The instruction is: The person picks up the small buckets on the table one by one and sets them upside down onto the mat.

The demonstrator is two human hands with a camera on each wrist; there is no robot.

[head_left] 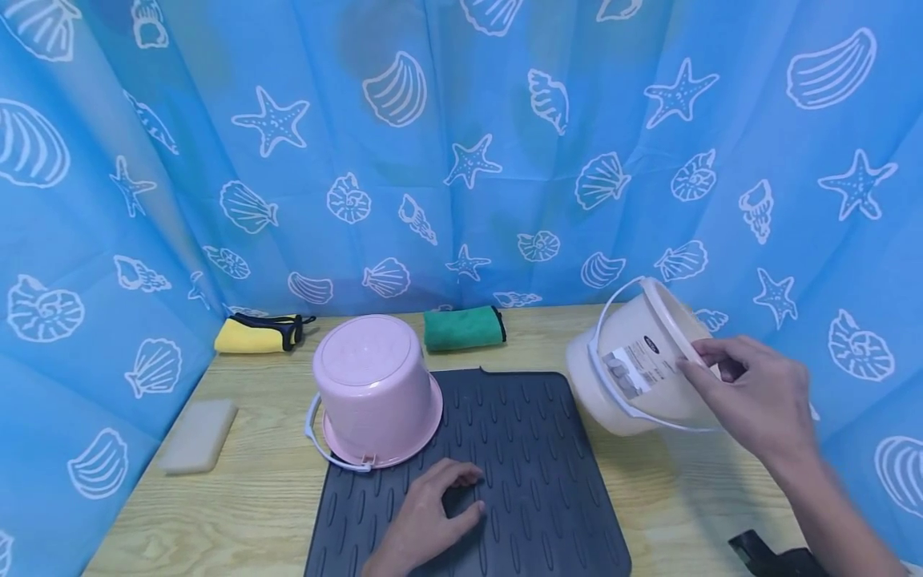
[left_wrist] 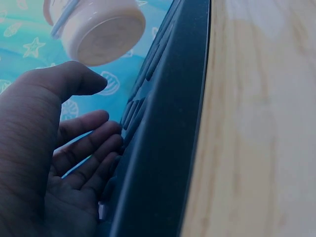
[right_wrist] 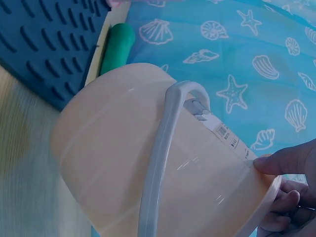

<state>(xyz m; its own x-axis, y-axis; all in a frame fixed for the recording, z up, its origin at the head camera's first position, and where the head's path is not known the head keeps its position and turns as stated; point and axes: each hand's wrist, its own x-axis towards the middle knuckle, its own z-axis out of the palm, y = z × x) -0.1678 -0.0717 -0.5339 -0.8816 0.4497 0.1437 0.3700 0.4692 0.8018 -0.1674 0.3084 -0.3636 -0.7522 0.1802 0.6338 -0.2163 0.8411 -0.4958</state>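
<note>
My right hand [head_left: 764,385] pinches the rim of a cream bucket [head_left: 613,409], which is tilted with its opening toward the right. In the right wrist view the thumb of the right hand [right_wrist: 291,182] presses the outside of the bucket [right_wrist: 123,133], near a label, with the fingers at the rim. The bucket's pale handle [right_wrist: 157,163] hangs across its side. My left hand [head_left: 429,513] is over the dark ridged mat [head_left: 534,481], fingers loosely bent and holding nothing. Just beyond it a pink bucket [head_left: 375,393] stands upside down, partly on the mat.
A folded yellow cloth [head_left: 248,336] with a black strap and a rolled green cloth [head_left: 461,328] lie at the back. At the left is a pale sponge-like block [head_left: 198,437]. A black object [head_left: 775,558] sits at the front right. Blue shell-patterned curtains [head_left: 447,208] surround the table.
</note>
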